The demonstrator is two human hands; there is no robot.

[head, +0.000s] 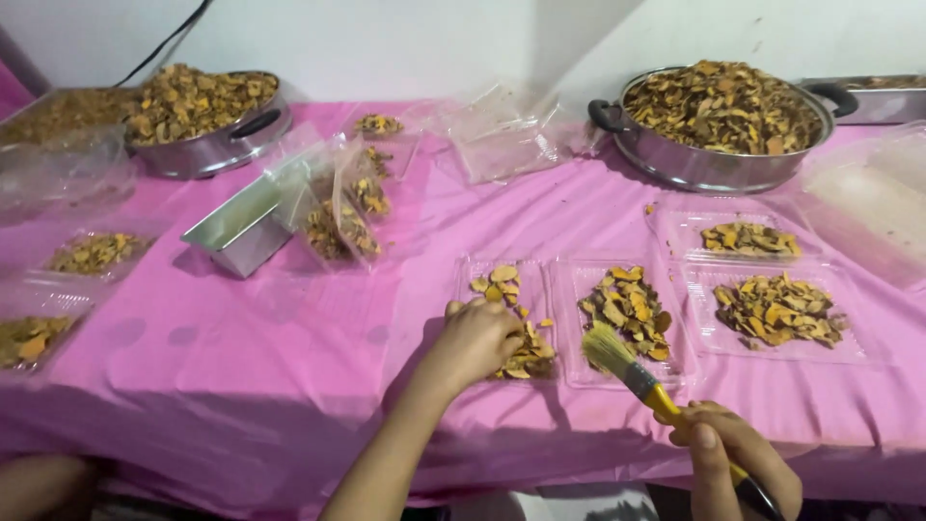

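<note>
My left hand (477, 340) rests, fingers curled, on orange-yellow dried slices in a clear plastic tray (473, 268) near the table's front edge. Whether it grips any slices I cannot tell. My right hand (735, 461) is at the lower right, closed around the yellow handle of a paintbrush (632, 369). Its pale bristles point up-left over the front edge of a second clear tray (579, 367) of slices.
Pink cloth (289, 338) covers the table. Two steel pans of dried slices stand at the back left (217, 145) and back right (709, 164). More filled clear trays (776, 311) lie right and left; a small metal box (241, 232) sits left of centre.
</note>
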